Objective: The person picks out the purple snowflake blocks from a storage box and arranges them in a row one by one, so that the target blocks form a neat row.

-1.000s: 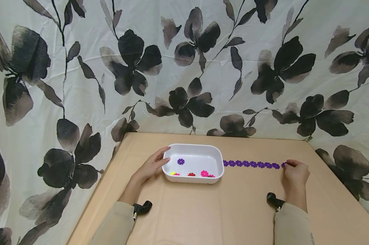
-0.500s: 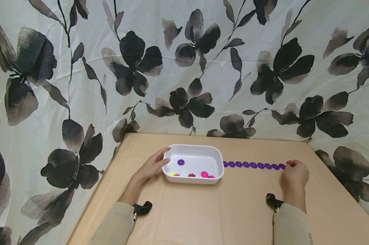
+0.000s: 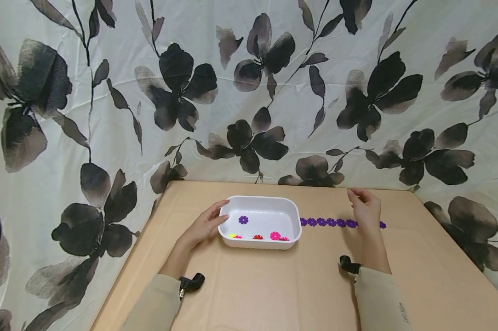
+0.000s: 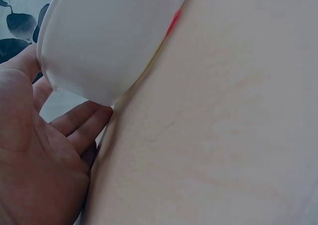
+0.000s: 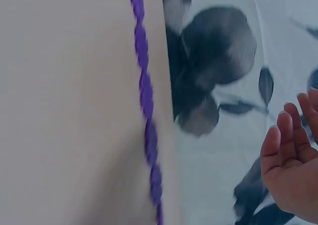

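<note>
My left hand (image 3: pixel 203 225) holds the left end of a white plastic tray (image 3: pixel 269 245), its thumb at the rim; the left wrist view shows fingers against the tray's outside. Inside lie a purple flower-shaped piece (image 3: pixel 243 220), pink ones (image 3: pixel 275 236), a red one (image 3: pixel 258 237) and a bit of yellow (image 3: pixel 232 236). From the tray's right side runs a straight row of purple flower pieces (image 3: pixel 331 222). Raised over that row is my right hand (image 3: pixel 365 209), fingers loosely bent and nothing seen in them. It hides part of the row; the end piece (image 3: pixel 383 225) shows beyond the wrist.
Everything rests on a light wooden table (image 3: pixel 273 289). Behind its back edge hangs a white cloth (image 3: pixel 306 105) with dark flowers. Each wrist carries a black camera mount, such as the left one (image 3: pixel 192 282).
My right hand has let go of the end purple flower piece, which stays at the row's right end. The hand has risen and moved left over the row. My left hand stays on the tray.
</note>
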A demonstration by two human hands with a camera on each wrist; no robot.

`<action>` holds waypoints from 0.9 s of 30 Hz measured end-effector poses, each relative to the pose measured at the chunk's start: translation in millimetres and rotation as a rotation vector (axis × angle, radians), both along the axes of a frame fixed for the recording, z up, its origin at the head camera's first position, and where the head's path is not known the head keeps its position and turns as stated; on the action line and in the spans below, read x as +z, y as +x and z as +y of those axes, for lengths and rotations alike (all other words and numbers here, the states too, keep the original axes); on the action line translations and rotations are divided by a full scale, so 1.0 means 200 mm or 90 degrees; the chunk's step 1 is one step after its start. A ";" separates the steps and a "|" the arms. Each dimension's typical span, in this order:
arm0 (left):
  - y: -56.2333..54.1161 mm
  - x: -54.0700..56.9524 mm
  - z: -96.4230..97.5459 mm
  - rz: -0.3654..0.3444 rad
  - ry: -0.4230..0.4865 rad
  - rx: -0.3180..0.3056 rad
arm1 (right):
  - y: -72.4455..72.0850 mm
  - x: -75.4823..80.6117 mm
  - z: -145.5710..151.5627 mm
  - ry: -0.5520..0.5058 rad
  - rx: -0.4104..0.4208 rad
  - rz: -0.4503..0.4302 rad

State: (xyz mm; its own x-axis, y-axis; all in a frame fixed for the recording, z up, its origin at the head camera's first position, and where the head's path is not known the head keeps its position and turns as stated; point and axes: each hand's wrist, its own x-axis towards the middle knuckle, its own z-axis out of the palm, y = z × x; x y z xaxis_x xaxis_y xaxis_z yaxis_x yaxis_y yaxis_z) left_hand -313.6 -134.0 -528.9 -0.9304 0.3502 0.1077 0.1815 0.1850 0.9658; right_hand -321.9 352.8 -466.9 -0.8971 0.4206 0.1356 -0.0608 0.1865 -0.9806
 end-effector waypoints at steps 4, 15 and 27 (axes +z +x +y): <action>0.00 0.00 0.00 0.001 -0.001 0.001 | 0.01 0.03 -0.17 0.108 0.054 0.064; 0.00 0.01 -0.01 -0.013 -0.002 0.002 | 0.03 0.05 -0.63 0.249 0.241 0.159; -0.02 -0.01 -0.02 -0.007 0.004 -0.004 | 0.04 -0.02 -0.93 0.345 0.336 0.171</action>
State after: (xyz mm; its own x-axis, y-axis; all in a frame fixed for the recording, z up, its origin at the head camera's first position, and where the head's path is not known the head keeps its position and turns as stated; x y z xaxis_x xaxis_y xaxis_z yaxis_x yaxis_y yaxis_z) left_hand -317.1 -137.9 -530.1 -0.9296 0.3550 0.0991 0.1713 0.1781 0.9690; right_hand -313.7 166.8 -471.3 -0.8671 -0.2365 0.4384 -0.4946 0.5136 -0.7011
